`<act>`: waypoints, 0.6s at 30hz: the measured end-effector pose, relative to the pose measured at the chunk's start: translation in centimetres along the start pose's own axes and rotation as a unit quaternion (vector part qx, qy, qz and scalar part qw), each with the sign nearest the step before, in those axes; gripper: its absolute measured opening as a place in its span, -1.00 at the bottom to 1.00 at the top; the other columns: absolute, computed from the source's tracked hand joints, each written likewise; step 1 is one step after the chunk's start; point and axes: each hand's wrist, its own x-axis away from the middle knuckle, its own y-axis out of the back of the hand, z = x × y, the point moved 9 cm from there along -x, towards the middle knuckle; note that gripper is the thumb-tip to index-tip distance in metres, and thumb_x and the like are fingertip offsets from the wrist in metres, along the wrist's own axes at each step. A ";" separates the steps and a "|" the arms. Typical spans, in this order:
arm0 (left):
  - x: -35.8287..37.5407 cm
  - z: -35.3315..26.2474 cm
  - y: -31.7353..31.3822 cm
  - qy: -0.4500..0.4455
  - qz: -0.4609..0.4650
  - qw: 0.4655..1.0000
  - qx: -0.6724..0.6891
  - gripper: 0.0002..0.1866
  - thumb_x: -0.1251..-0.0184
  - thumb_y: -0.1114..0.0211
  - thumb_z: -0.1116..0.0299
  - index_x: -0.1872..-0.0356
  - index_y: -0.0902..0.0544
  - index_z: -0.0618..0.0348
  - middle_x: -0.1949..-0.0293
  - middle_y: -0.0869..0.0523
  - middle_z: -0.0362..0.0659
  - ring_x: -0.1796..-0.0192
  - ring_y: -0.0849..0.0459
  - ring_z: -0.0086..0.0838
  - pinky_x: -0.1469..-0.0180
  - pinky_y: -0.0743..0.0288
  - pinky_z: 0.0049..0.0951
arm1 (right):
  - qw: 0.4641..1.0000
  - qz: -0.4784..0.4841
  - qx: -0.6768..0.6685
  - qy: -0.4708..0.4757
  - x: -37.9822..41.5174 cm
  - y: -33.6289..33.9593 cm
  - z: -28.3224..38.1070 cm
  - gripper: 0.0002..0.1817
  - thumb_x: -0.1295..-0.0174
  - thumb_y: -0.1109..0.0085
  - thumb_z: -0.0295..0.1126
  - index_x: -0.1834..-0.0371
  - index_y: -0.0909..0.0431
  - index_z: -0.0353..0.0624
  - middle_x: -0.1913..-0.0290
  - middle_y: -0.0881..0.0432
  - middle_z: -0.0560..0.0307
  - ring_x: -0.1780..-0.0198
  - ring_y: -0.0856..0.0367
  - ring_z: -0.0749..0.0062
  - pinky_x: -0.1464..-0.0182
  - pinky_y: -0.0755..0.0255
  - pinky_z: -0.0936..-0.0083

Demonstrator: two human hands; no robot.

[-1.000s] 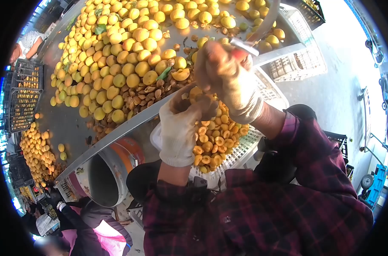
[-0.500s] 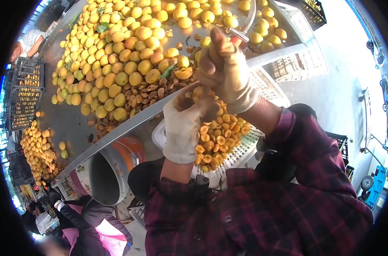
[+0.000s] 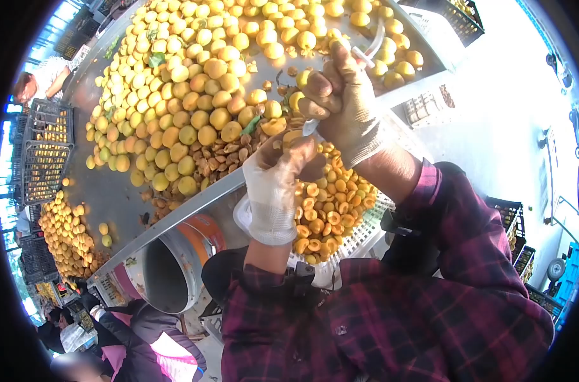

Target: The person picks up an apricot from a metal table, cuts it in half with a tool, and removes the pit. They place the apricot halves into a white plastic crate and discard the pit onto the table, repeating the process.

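My left hand [image 3: 270, 184], in a white glove with bare fingertips, is closed around an apricot [image 3: 291, 136] at the table's edge. My right hand [image 3: 343, 105], also gloved, grips a small knife [image 3: 310, 126]; its pale blade tip shows below the fist, close to the apricot. A curved, shiny strip [image 3: 380, 39] sticks out above that fist, while the grip itself is hidden by the fingers. Beneath both hands, halved apricots [image 3: 328, 219] fill a white plastic crate [image 3: 359, 232]. Brown pits [image 3: 222, 148] lie along the table rim beside my left hand.
Whole apricots [image 3: 187, 95] are heaped on the metal table [image 3: 127, 197]. A bucket [image 3: 165, 270] stands under its edge at left. Black crates [image 3: 47, 149] stand at the far left, with another person [image 3: 50, 76] behind. A co-worker [image 3: 136, 337] sits at lower left.
My right hand has turned and risen slightly, so the blade tip now shows below it. My left hand still holds the apricot. The whole view has shifted slightly.
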 end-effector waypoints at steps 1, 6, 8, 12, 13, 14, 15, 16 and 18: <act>-0.8 0.4 0.5 -0.007 0.002 1.000 0.027 -0.79 -0.34 -0.32 0.47 0.11 -0.70 0.42 0.20 -0.76 -0.07 0.28 -0.73 -0.49 0.17 -0.65 -0.50 | 0.999 0.019 0.018 0.029 0.0 -0.6 1.3 -0.62 -0.42 -0.23 -0.05 0.44 -0.27 0.13 0.64 -0.21 0.42 0.57 -0.34 0.60 0.59 -0.06 0.58; -3.4 0.7 2.4 0.048 -0.024 0.998 0.024 -0.69 -0.24 -0.42 0.42 0.09 -0.67 0.46 0.30 -0.75 -0.06 0.38 -0.73 -0.41 0.29 -0.63 -0.46 | 0.892 -0.010 0.450 0.053 0.0 -1.6 4.2 -0.68 -0.30 -0.34 -0.08 0.28 -0.69 -0.14 0.49 -0.63 0.29 0.55 -0.45 0.64 0.52 -0.23 0.62; -4.7 1.2 2.9 0.019 -0.037 0.999 0.033 -0.68 -0.33 -0.40 0.24 0.17 -0.68 0.37 0.48 -0.72 -0.07 0.58 -0.64 -0.42 0.51 -0.53 -0.46 | 0.898 0.007 0.440 0.033 0.3 -1.2 3.3 -0.71 -0.26 -0.36 -0.19 0.19 -0.70 -0.22 0.45 -0.69 0.23 0.51 -0.54 0.65 0.44 -0.39 0.63; -4.7 -1.3 1.1 0.023 -0.035 0.999 0.025 -0.56 -0.45 -0.28 0.00 0.18 -0.62 0.29 0.49 -0.71 -0.08 0.54 -0.64 -0.46 0.46 -0.51 -0.49 | 0.880 -0.003 0.474 0.004 -0.4 0.5 2.0 -0.67 -0.28 -0.37 -0.20 0.08 -0.71 -0.25 0.34 -0.73 0.22 0.47 -0.60 0.65 0.43 -0.42 0.66; -4.5 -1.6 1.2 0.007 -0.025 1.000 -0.002 -0.54 -0.46 -0.28 0.00 0.13 -0.62 0.32 0.42 -0.73 -0.07 0.48 -0.67 -0.46 0.39 -0.54 -0.49 | 0.879 -0.007 0.477 0.005 -0.2 -0.2 2.7 -0.67 -0.28 -0.37 -0.20 0.08 -0.71 -0.25 0.34 -0.73 0.22 0.47 -0.60 0.65 0.43 -0.42 0.66; -4.0 -2.0 0.5 -0.043 0.020 0.998 -0.028 -0.54 -0.45 -0.28 0.02 0.11 -0.64 0.34 0.34 -0.74 -0.08 0.41 -0.69 -0.48 0.32 -0.56 -0.49 | 0.868 -0.026 0.496 -0.004 0.2 -0.8 3.8 -0.68 -0.27 -0.36 -0.22 0.08 -0.71 -0.25 0.37 -0.73 0.23 0.48 -0.59 0.65 0.43 -0.43 0.66; -3.3 -2.5 -0.2 -0.094 0.063 0.992 -0.054 -0.54 -0.45 -0.28 0.04 0.09 -0.66 0.35 0.26 -0.75 -0.09 0.34 -0.71 -0.49 0.24 -0.58 -0.49 | 0.856 -0.044 0.514 -0.014 0.2 -0.9 4.7 -0.69 -0.27 -0.36 -0.24 0.08 -0.72 -0.25 0.40 -0.72 0.24 0.49 -0.59 0.65 0.44 -0.43 0.66; -3.6 -2.1 -0.9 -0.059 0.137 0.984 -0.101 -0.60 -0.43 -0.31 0.12 0.06 -0.70 0.33 0.20 -0.75 -0.13 0.26 -0.71 -0.52 0.18 -0.58 -0.51 | 0.828 -0.058 0.555 0.054 -0.3 -1.3 6.6 -0.72 -0.26 -0.36 -0.24 0.11 -0.74 -0.21 0.47 -0.69 0.28 0.51 -0.58 0.67 0.47 -0.42 0.66; -2.0 -0.4 -2.7 -0.013 0.198 0.967 -0.159 -0.72 -0.37 -0.35 0.32 0.06 -0.71 0.35 0.20 -0.76 -0.14 0.18 -0.68 -0.53 0.07 -0.55 -0.51 | 0.681 -0.095 0.716 0.122 -1.0 -2.0 11.5 -0.69 -0.20 -0.39 -0.16 0.11 -0.76 -0.11 0.46 -0.72 0.16 0.39 -0.67 0.58 0.22 -0.55 0.52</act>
